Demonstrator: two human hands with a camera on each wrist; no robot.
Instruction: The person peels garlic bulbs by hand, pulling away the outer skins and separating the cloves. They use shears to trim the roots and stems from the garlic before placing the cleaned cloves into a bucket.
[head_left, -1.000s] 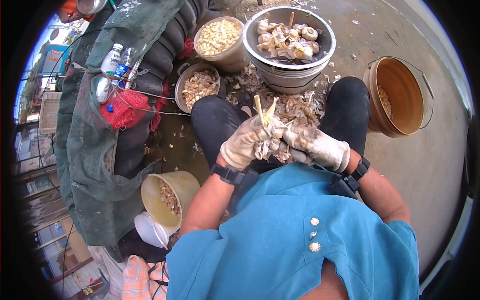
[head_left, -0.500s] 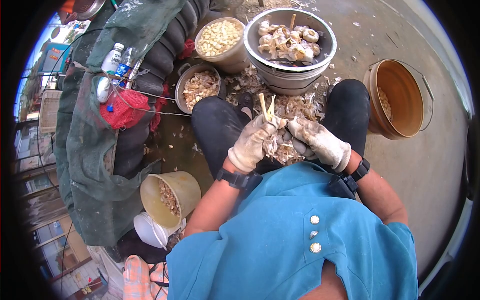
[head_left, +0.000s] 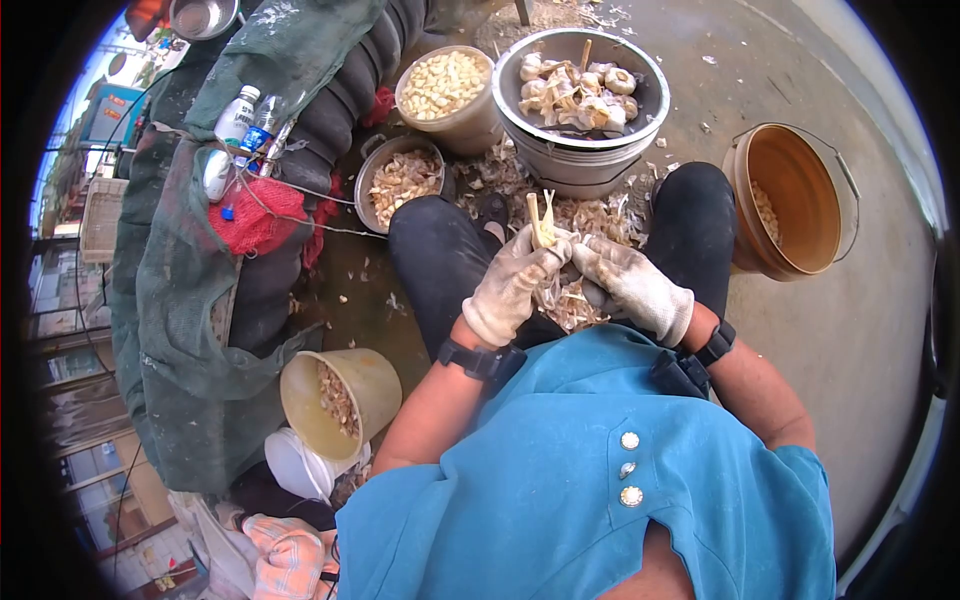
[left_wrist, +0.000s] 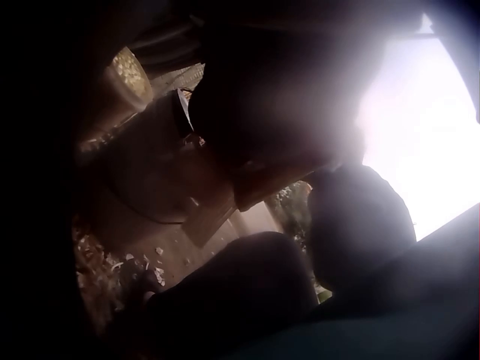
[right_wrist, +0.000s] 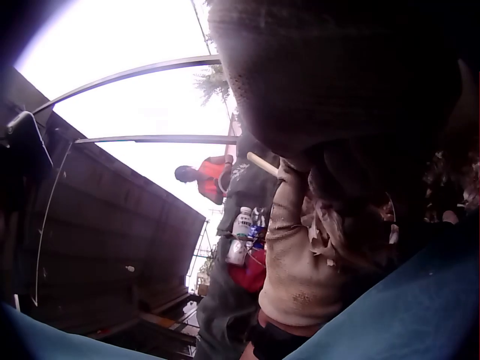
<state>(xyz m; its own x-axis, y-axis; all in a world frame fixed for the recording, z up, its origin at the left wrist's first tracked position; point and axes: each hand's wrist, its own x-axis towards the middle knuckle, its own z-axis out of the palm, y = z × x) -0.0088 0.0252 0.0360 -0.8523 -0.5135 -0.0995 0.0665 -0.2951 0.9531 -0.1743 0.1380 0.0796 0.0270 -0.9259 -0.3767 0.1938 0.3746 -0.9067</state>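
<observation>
Both hands wear whitish, soiled work gloves and meet above the lap in the head view. My left hand grips a garlic bulb by its base, with the pale split stalk standing up past the thumb. Against the same garlic, the fingers of my right hand are curled in a pinch; the bulb itself is mostly hidden by gloves. Loose papery garlic skins lie just below the hands. From the right wrist, the left glove shows with the stalk jutting out; the left wrist view is very dark.
Ahead, a metal basin of garlic bulbs sits on a bucket. A tub of peeled cloves and a pot of cloves stand left of it. An orange-brown bucket is at right, a yellowish bucket at lower left.
The left hand has shifted slightly right with the stalk, and the right hand's fingers have moved up against the garlic. More loose skins show below the hands. The head view has tilted a little.
</observation>
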